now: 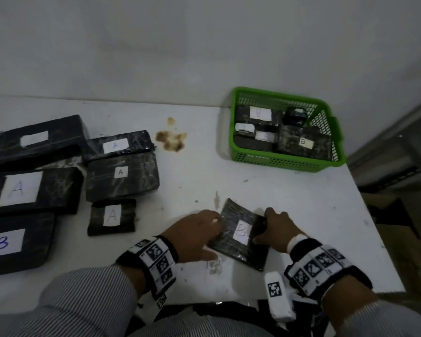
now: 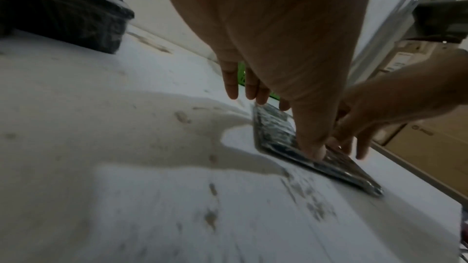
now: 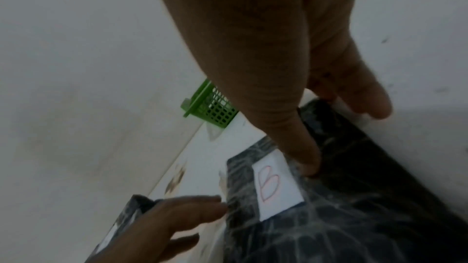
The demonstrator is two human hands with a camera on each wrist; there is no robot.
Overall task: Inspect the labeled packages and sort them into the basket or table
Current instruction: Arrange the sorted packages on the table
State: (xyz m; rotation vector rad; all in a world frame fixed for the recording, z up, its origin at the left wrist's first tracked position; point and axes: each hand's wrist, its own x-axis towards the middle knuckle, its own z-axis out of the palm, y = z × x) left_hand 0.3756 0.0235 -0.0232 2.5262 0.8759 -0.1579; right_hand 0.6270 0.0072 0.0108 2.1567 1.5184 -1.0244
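1. Nearest the head camera, at the bottom of the frame, are two striped grey sleeves and wrists strapped with black-and-white marker bands; just above them both hands meet on a flat black plastic-wrapped package with a white "B" label (image 1: pixel 241 235), lying on the white stained desk (image 1: pixel 199 181) in the lower centre.
2. The left hand (image 1: pixel 196 235) has its thumb on the package's left edge. The left wrist view shows the fingers nearly straight and the thumb tip pressing down: a loose, apart grip, not closed round it.
3. The right hand (image 1: pixel 277 229) clamps its grip on the package's right edge: thumb on top beside the label, fingers curled over the far side. Only the right wrist view shows the thumb tip just touching the label's corner.
4. The left wrist view alone shows how thin the package is and that it lies flat on the desk.
5. Only the head view shows the green perforated plastic basket (image 1: pixel 287 161) in the upper right, holding several black packages, some marked B, and the group of black wrapped packages (image 1: pixel 122 178) at the left, mostly marked A, one B at the lower left.
6. Bare desk lies between the held package and the basket; a brown stain (image 1: pixel 171 139) sits upper centre. The desk's right edge runs just right of the right hand and basket.
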